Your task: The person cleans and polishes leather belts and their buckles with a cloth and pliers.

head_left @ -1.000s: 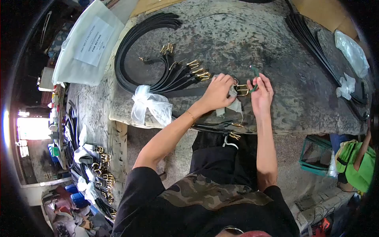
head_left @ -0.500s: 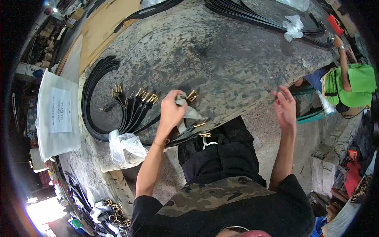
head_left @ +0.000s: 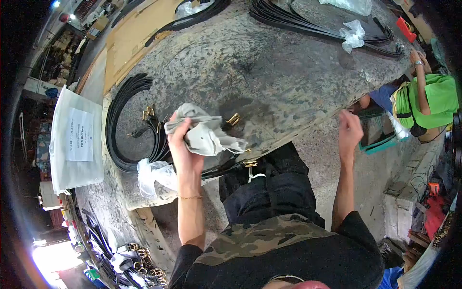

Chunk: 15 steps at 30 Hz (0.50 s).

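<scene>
My left hand (head_left: 184,151) is raised over the table's near edge, its fingers closed on a crumpled grey-white cloth (head_left: 207,137). A gold buckle (head_left: 234,119) lies on the table just right of the cloth. Left of this hand is a curved bundle of black belts (head_left: 111,127) with gold buckles (head_left: 148,113), partly hidden behind the hand and cloth. Clear plastic wrap (head_left: 154,177) ties the bundle. My right hand (head_left: 351,130) is up beyond the table's right front edge, fingers curled in; anything inside them is hidden.
The stained table (head_left: 269,82) carries another belt bundle (head_left: 313,30) with plastic wrap at the back right. A white labelled bag (head_left: 79,168) stands at the left. A person in a green top (head_left: 435,98) sits at the right, beside a teal stool frame (head_left: 382,146).
My left hand has lifted and moved left with the cloth, which now shows more fully. My right hand has curled from loosely bent fingers and shifted slightly down. The gold buckle stays on the table.
</scene>
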Tool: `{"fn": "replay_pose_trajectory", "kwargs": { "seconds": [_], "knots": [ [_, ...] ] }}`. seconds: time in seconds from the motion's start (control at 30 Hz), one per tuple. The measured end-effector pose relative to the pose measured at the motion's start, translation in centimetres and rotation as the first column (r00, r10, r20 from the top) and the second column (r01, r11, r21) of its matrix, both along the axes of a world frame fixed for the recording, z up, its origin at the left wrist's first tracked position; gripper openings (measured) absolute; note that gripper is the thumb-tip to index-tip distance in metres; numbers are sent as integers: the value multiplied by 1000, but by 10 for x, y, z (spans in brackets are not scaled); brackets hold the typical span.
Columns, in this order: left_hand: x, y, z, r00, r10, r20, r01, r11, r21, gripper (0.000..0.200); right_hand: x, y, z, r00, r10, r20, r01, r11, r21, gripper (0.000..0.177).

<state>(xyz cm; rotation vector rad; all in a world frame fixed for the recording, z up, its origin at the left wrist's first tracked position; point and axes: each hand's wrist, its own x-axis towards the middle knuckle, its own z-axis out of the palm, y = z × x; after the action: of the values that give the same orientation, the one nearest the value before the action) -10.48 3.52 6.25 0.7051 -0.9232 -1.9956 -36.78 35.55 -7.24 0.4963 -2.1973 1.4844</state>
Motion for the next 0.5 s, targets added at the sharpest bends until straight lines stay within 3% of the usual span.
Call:
{"fn": "replay_pose_trajectory", "kwargs": {
  "seconds": [0.07, 0.13, 0.2, 0.23, 0.3, 0.33, 0.37, 0.4, 0.43, 0.47, 0.5],
  "knots": [
    [-24, 19, 12, 998, 3, 57, 1, 997, -83, 42, -9, 8, -26, 967, 241, 81, -254, 904, 345, 13],
    [-58, 30, 7, 998, 56, 27, -50, 983, -176, 39, -9, 8, -16, 970, 244, -17, -219, 894, 390, 12],
    [-101, 51, -6, 950, 251, 183, -142, 874, -465, 33, 7, 8, 3, 995, 1, 101, -6, 998, 55, 9],
    [-126, 59, -21, 937, 281, 208, -82, 756, -650, 32, 5, 13, -1, 981, -40, 192, 60, 993, -99, 10],
    [-184, 80, -66, 920, 315, 231, 68, 452, -890, 33, -3, 35, -17, 983, -20, 183, 50, 985, -164, 11],
    [-214, 98, -99, 916, 259, 306, 194, 382, -904, 40, -3, 48, -20, 981, 0, 194, 42, 976, -214, 12],
    [-238, 116, -118, 802, 70, 593, 542, 331, -772, 47, 0, 60, -16, 963, -20, 269, 75, 978, -197, 18],
    [-253, 149, -155, 771, 269, 577, 600, -4, -800, 48, 2, 74, -15, 966, -18, 258, 72, 977, -202, 18],
    [-256, 178, -168, 822, 261, 506, 533, -41, -845, 44, 1, 92, -15, 898, 17, 440, 162, 917, -365, 22],
    [-244, 194, -146, 852, -27, 523, 520, -60, -852, 38, -3, 112, -14, 797, 92, 596, 271, 829, -489, 26],
    [-233, 206, -144, 819, -219, 531, 528, -79, -846, 39, -5, 135, -13, 804, 174, 568, 248, 770, -588, 30]
  ]
}}
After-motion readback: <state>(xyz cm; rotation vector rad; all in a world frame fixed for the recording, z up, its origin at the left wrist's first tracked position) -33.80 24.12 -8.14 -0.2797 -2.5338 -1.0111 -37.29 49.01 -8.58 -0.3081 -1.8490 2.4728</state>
